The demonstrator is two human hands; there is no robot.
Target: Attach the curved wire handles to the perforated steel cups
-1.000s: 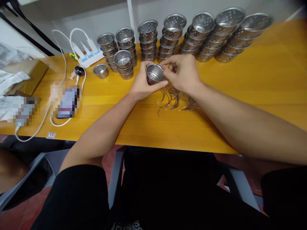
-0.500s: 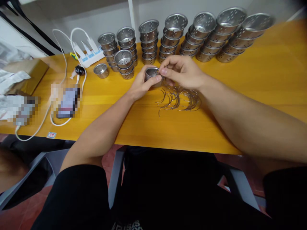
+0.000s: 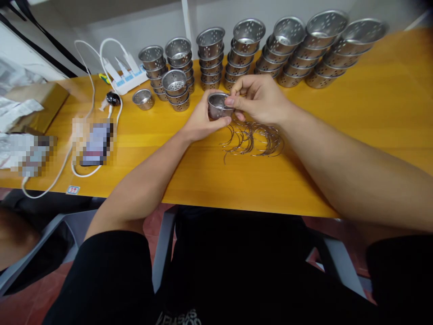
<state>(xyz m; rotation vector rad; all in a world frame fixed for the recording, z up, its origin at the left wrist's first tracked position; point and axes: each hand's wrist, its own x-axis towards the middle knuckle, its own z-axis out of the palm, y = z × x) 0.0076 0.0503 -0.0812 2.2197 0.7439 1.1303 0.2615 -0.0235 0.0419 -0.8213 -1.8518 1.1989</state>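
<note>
"Metal cup [image 3: 218, 110] in the middle there, do you see it?"

"I do. The left hand [image 3: 199, 117] has hold of it, thumb along the near side, fingers round the left. You can look down into its mouth."

"And the right hand [image 3: 261, 100]?"

"Thumb and fingertips are up at the right side of the rim. Whether they're gripping something I can't tell; the fingers hide it."

"Is the cup resting on the worktop [image 3: 196, 180], or lifted?"

"Can't tell that from here either. It's just beyond those curved wires [image 3: 250, 143], the loose heap lying on the person's side of the right hand."

"Quite a row of stacked cups [image 3: 248, 43] behind."

"Seven stacks along the back, all punched with little holes. A shorter stack [image 3: 175, 89] stands in front of the ones at the left, and a single cup [image 3: 144, 99] sits upright near it."

"What's that further left?"

"A white power strip [image 3: 133, 82], a phone [image 3: 96, 144] with its screen blurred, and a cardboard box [image 3: 54, 106] with crumpled wrapping [image 3: 20, 110] over it. Part of another person [image 3: 15, 237] shows right at the edge, below the worktop."
</note>
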